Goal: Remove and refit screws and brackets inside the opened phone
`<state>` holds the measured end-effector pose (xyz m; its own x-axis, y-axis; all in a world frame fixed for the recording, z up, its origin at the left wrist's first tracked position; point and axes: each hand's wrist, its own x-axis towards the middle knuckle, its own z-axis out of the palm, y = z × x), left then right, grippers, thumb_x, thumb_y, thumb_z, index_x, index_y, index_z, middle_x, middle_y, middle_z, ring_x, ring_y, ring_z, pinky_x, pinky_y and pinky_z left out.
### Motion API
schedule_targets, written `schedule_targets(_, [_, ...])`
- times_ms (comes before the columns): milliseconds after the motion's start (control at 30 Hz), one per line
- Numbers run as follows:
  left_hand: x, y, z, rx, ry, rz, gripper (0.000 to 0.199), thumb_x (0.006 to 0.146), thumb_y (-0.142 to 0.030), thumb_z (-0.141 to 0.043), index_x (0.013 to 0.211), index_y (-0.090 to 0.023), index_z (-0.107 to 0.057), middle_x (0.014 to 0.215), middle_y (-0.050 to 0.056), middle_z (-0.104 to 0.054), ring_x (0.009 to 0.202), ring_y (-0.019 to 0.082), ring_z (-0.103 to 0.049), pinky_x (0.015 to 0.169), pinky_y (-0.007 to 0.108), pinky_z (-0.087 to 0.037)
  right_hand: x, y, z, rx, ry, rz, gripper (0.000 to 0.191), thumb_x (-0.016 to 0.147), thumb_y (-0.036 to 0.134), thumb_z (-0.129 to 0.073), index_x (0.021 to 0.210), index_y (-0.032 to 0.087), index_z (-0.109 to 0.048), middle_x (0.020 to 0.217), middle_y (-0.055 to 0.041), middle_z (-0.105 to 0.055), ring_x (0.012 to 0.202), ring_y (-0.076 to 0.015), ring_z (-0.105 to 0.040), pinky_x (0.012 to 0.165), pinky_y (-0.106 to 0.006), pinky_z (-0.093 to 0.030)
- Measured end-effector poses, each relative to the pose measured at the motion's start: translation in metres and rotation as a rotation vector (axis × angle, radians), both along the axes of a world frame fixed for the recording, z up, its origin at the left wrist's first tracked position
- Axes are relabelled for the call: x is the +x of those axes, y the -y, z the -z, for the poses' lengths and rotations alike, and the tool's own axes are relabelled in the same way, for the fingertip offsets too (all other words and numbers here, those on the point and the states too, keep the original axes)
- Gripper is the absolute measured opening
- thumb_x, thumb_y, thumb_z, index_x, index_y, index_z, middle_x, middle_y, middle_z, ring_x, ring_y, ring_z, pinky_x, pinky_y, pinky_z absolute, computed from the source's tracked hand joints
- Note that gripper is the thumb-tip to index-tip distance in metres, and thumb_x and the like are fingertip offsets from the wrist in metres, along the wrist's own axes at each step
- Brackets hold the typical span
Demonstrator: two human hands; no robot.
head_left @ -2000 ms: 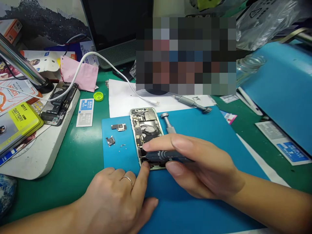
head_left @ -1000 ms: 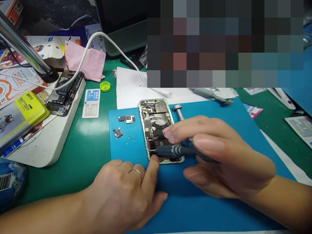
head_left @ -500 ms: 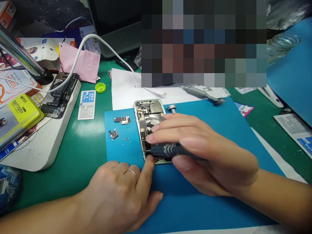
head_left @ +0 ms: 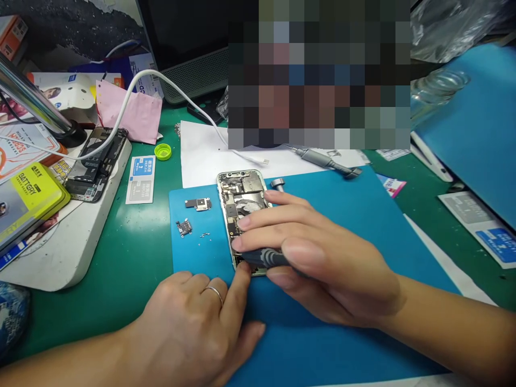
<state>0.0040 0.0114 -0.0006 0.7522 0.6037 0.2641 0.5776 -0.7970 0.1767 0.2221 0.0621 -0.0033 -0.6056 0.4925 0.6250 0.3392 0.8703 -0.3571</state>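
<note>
Hands (head_left: 344,263) at open phone (head_left: 245,200), dark screwdriver (head_left: 264,258) in the right

Green tabletop (head_left: 121,263): decently lit, soft sheen
Chrome pole (head_left: 36,100): bright glare streak
Blue mat (head_left: 342,355): soft shadow under right hand (head_left: 338,263)
Monitor (head_left: 189,32): kinda dim back there
Up top: chunky pixelation

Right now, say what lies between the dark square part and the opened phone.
The head view shows a tiny silver piece and specks on the blue mat between the dark part and the opened phone.
</note>
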Motion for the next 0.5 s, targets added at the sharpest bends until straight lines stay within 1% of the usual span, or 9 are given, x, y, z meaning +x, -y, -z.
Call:
schedule_targets(100, [0.0001, -0.0005, -0.0008, -0.01, -0.005, -0.007, 0.035, 0.104, -0.034, -0.043, 0.119, -0.006, -0.059, 0.066, 0.0, -0.065, 0.053, 0.018, -0.061, 0.046, 0.035, -0.046, 0.0001, 0.001, -0.0004, 0.013, 0.002, -0.023, 0.029, 0.097, 0.017, -0.048, 0.126, 0.019, -0.053, 0.114, -0.0063, -0.076, 0.12, -0.0164, -0.066, 0.121, -0.042, -0.04])
schedule_targets(167, [0.0001, -0.0002, -0.0014, -0.019, 0.0, -0.007, 0.036, 0.104, -0.033, -0.042, 0.12, -0.006, -0.058, 0.066, 0.0, -0.066, 0.052, 0.017, -0.061, 0.046, 0.035, -0.046, 0.0003, 0.0016, -0.0009, 0.011, 0.018, -0.038, 0.031, 0.096, 0.014, -0.047, 0.126, 0.018, -0.054, 0.114, -0.0057, -0.076, 0.123, -0.0155, -0.064, 0.122, -0.041, -0.038])
schedule_targets(233, [0.0002, 0.0001, -0.0016, -0.018, 0.005, -0.005, 0.036, 0.104, -0.033, -0.041, 0.12, -0.006, -0.058, 0.066, 0.0, -0.066, 0.052, 0.017, -0.061, 0.046, 0.035, -0.045, 0.0002, 0.0013, -0.0007, -0.007, 0.038, -0.029, 0.029, 0.096, 0.012, -0.05, 0.124, 0.018, -0.056, 0.108, -0.0022, -0.077, 0.119, -0.0136, -0.066, 0.123, -0.038, -0.037])
schedule_targets(300, [0.0004, 0.0001, -0.0016, -0.005, 0.001, -0.003, 0.036, 0.105, -0.034, -0.041, 0.12, -0.006, -0.058, 0.065, 0.0, -0.065, 0.051, 0.018, -0.06, 0.045, 0.035, -0.044, -0.0003, 0.0003, 0.0001, -0.025, 0.032, -0.013, 0.025, 0.096, 0.014, -0.054, 0.121, 0.019, -0.057, 0.101, 0.0002, -0.076, 0.111, -0.0127, -0.069, 0.121, -0.038, -0.04])
schedule_targets(333, [0.0005, 0.0, -0.0016, 0.0, -0.006, -0.003, 0.036, 0.105, -0.034, -0.041, 0.12, -0.006, -0.058, 0.064, 0.0, -0.065, 0.051, 0.018, -0.06, 0.045, 0.035, -0.044, -0.0006, -0.0003, 0.0004, -0.022, 0.007, -0.012, 0.024, 0.096, 0.016, -0.054, 0.12, 0.019, -0.057, 0.1, -0.0002, -0.076, 0.108, -0.0132, -0.07, 0.119, -0.039, -0.042])
schedule_targets(367, [0.0006, -0.0001, -0.0016, 0.003, -0.015, -0.003, 0.036, 0.105, -0.034, -0.041, 0.12, -0.005, -0.058, 0.064, 0.0, -0.065, 0.051, 0.018, -0.06, 0.045, 0.035, -0.044, -0.0008, -0.0008, 0.0007, -0.01, -0.025, -0.02, 0.023, 0.096, 0.017, -0.054, 0.119, 0.019, -0.057, 0.102, -0.0019, -0.076, 0.107, -0.0143, -0.071, 0.117, -0.042, -0.045])
schedule_targets(433, [0.0006, -0.0003, -0.002, 0.004, -0.023, -0.008, 0.037, 0.105, -0.034, -0.041, 0.122, -0.005, -0.057, 0.065, 0.0, -0.065, 0.052, 0.018, -0.06, 0.045, 0.035, -0.044, -0.0009, -0.0009, 0.0004, 0.027, -0.08, -0.045, 0.025, 0.095, 0.015, -0.05, 0.119, 0.018, -0.057, 0.109, -0.0066, -0.075, 0.111, -0.0169, -0.07, 0.115, -0.046, -0.047])
schedule_targets(500, [0.0004, -0.0001, -0.0025, -0.004, -0.026, -0.011, 0.038, 0.104, -0.034, -0.041, 0.123, -0.005, -0.057, 0.066, 0.0, -0.065, 0.052, 0.018, -0.061, 0.046, 0.035, -0.044, -0.0009, -0.0002, -0.0004, 0.035, -0.063, -0.054, 0.029, 0.092, 0.01, -0.049, 0.12, 0.017, -0.056, 0.112, -0.0084, -0.075, 0.118, -0.0177, -0.067, 0.117, -0.045, -0.045])
